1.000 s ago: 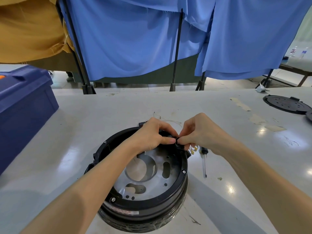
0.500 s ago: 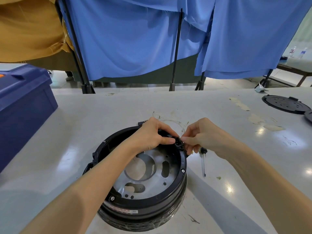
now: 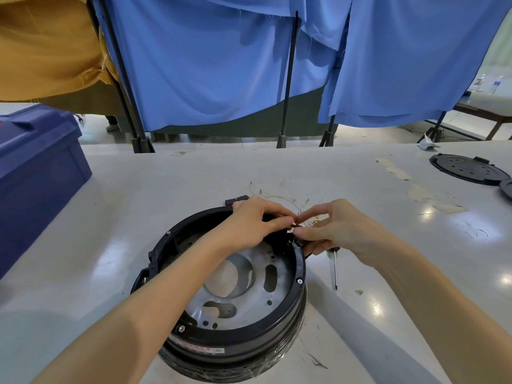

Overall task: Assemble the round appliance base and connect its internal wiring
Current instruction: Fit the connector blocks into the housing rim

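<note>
Both the left hand (image 3: pixel 256 224) and right hand (image 3: pixel 342 230) pinch a connector (image 3: pixel 293 228) at the base's (image 3: pixel 238 346) rim, metal plate (image 3: pixel 249 306) inside.

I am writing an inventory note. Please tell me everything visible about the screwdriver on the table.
The screwdriver has a black handle and a thin metal shaft. It lies flat on the white table, just right of the round appliance base, tip toward the camera. The right hand hides part of its handle.
</note>
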The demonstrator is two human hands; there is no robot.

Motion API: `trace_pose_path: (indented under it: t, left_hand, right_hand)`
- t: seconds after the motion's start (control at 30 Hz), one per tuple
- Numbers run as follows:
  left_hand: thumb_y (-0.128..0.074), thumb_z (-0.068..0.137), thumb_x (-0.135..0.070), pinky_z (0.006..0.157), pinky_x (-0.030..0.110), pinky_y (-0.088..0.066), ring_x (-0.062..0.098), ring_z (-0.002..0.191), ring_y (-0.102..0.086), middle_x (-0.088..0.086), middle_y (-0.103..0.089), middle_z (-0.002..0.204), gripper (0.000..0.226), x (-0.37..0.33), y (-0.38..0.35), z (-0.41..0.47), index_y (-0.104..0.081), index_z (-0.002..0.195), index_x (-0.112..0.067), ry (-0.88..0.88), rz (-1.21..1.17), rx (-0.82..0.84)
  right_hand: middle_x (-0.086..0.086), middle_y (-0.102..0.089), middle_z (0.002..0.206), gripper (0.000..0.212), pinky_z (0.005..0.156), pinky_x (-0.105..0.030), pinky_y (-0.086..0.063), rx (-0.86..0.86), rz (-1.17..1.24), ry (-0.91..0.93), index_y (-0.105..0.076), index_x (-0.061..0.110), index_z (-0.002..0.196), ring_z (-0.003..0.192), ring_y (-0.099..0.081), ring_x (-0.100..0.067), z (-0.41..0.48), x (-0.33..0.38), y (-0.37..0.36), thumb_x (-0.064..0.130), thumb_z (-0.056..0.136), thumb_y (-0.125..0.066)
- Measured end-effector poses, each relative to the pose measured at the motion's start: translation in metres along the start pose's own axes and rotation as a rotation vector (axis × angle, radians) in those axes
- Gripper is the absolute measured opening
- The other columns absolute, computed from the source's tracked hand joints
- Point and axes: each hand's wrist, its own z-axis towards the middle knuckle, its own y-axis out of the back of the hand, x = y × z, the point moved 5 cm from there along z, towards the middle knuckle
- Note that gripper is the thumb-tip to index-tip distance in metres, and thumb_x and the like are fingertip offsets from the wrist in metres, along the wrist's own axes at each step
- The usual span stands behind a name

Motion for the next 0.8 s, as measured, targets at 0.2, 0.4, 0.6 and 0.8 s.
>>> trace_pose_path:
  t: [0.2, 0.4, 0.6, 0.8]
  left_hand:
    - [-0.067, 0.082, 0.007, 0.087, 0.001, -0.040, -0.012, 0.101, -0.059, -0.008, -0.071, 0.109, 0.038, 0.001, 0.010, -0.005, -0.070, 0.116, -0.011, -0.060, -0.068, 0.053]
    - [-0.075, 0.078, 0.000, 0.082, -0.006, -0.034, -0.009, 0.109, -0.055, -0.009, -0.072, 0.107, 0.038, 0.005, 0.007, -0.003, -0.072, 0.112, -0.016, -0.077, -0.042, 0.022]
    - [-0.077, 0.076, -0.003, 0.083, -0.006, -0.034, -0.002, 0.115, -0.057, -0.010, -0.073, 0.105, 0.037, 0.002, 0.008, -0.004, -0.074, 0.109, -0.019, -0.078, -0.002, 0.015]
    - [-0.068, 0.083, 0.002, 0.115, 0.026, -0.029, 0.002, 0.135, -0.041, 0.003, -0.067, 0.124, 0.036, 0.001, 0.008, -0.006, -0.073, 0.114, -0.016, -0.039, 0.006, -0.006]
  right_hand:
    - [-0.009, -0.072, 0.063, 0.021, 0.043, -0.014, -0.039, -0.109, 0.092, -0.019, -0.072, 0.005, 0.075, 0.045, -0.061, -0.006, -0.001, -0.001, -0.005, 0.022, 0.087, -0.072]
    - [-0.004, -0.062, 0.055, 0.029, 0.051, -0.022, -0.031, -0.269, 0.185, -0.093, -0.068, -0.008, 0.085, 0.035, -0.047, -0.002, -0.002, -0.008, -0.014, 0.021, 0.088, -0.071]
    - [-0.006, -0.056, 0.060, 0.027, 0.039, -0.008, -0.034, -0.448, 0.270, -0.067, -0.060, 0.004, 0.066, 0.041, -0.049, -0.003, -0.009, -0.011, -0.027, 0.017, 0.087, -0.071]
    - [0.005, -0.052, 0.043, 0.022, 0.035, -0.009, -0.031, -0.468, 0.418, -0.120, -0.063, 0.002, 0.066, 0.029, -0.043, 0.001, -0.012, -0.010, -0.027, 0.011, 0.085, -0.072]
